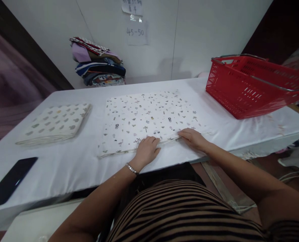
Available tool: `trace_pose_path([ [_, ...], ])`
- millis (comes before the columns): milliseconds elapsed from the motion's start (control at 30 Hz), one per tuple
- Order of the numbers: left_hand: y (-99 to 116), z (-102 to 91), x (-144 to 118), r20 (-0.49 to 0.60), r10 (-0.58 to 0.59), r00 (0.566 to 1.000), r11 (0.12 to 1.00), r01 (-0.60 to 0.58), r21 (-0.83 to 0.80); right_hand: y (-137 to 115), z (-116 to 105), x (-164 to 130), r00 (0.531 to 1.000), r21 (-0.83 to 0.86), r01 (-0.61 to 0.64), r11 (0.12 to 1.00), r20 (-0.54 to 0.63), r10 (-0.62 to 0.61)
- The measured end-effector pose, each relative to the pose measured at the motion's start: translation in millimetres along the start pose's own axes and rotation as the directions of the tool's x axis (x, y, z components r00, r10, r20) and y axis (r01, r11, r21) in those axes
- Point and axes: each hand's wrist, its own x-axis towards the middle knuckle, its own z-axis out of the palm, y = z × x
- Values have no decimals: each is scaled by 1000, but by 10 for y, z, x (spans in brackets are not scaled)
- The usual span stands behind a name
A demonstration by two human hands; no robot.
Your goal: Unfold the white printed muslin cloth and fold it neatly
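Observation:
A white cloth point(149, 117) printed with small palms, flamingos and other figures lies folded into a rectangle in front of me. My left hand point(147, 150) is closed at the middle of its near edge, fingers on top and the thumb low beside the edge. Farther along the same edge, my right hand point(192, 138) has its fingers together on the fabric near the right corner; its thumb is hidden. Between the hands the layered edge shows slightly gathered. A second folded cloth point(55, 121), cream with grey-green motifs, rests to the left.
A red plastic basket point(252, 87) with metal handles stands at the right of the white-covered table point(71, 164). A dark phone point(11, 179) lies at the left front. Stacked folded fabrics point(99, 64) sit behind the table by the wall, under paper signs point(136, 32).

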Motion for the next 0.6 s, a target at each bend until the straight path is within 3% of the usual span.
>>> trace_pose_path([
  [333, -46, 59, 76, -44, -48, 998, 995, 51, 80, -39, 14, -35, 1000, -7, -4, 1000, -7, 4],
  [600, -165, 158, 35, -26, 69, 997, 997, -67, 49, -18, -21, -47, 991, -79, 123, 989, 56, -118],
])
